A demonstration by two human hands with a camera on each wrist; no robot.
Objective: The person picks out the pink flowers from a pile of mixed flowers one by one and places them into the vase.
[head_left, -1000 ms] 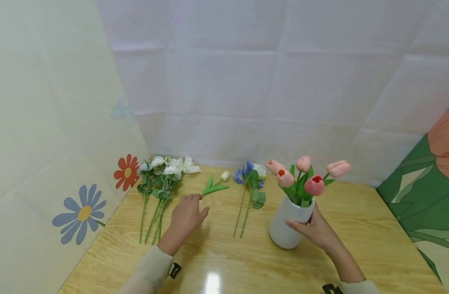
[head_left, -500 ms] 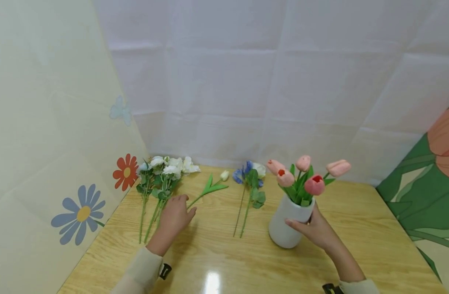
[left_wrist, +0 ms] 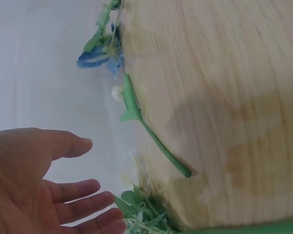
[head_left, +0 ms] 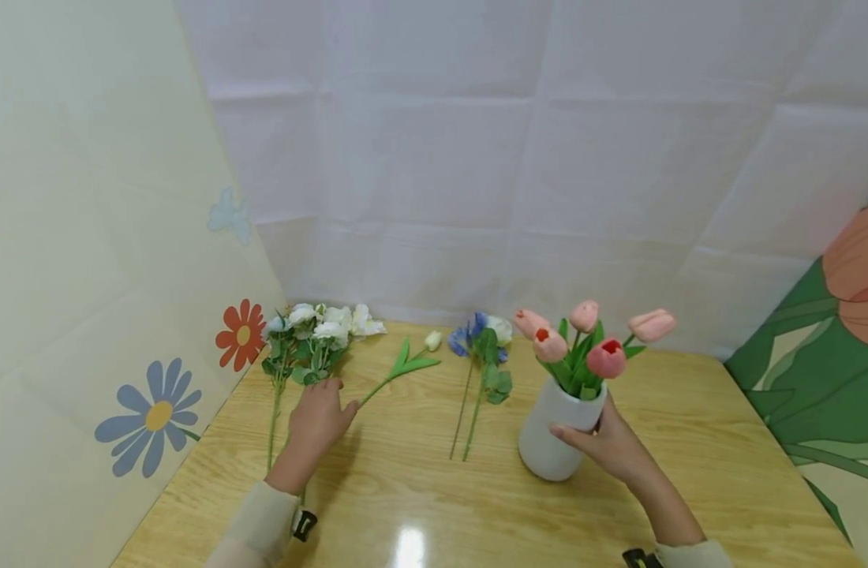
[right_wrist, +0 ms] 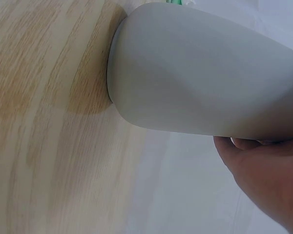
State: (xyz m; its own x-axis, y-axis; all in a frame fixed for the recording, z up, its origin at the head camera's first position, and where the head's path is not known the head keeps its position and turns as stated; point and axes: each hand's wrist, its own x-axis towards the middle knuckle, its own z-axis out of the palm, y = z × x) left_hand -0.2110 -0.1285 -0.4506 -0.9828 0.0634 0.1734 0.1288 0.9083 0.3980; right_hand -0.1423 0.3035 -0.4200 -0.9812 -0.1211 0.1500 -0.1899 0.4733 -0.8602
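Observation:
My right hand (head_left: 619, 447) grips the white vase (head_left: 555, 434) from its right side, with the thumb across its front. Several pink tulips (head_left: 585, 315) with green leaves stand in that vase. At the left, my left hand (head_left: 316, 418) is over the stems of a bunch of white flowers (head_left: 331, 327), covering part of them. In the left wrist view this hand has its fingers extended and apart, near green leaves (left_wrist: 141, 209), holding nothing visible. A white tulip (head_left: 432, 341) lies just right of it, its green stem (left_wrist: 161, 148) bare on the table.
A blue flower (head_left: 465, 338) and a white flower (head_left: 501, 330) with leaves lie mid-table, stems toward me. The wooden table (head_left: 420, 481) meets a pale cloth backdrop (head_left: 420, 173). Printed flower panels stand at left (head_left: 146, 414) and right (head_left: 803, 379).
My left hand has moved left and slightly toward me, from the white tulip's stem to the white bunch's stems. The tulip's stem has come into sight. The right hand stays on the vase.

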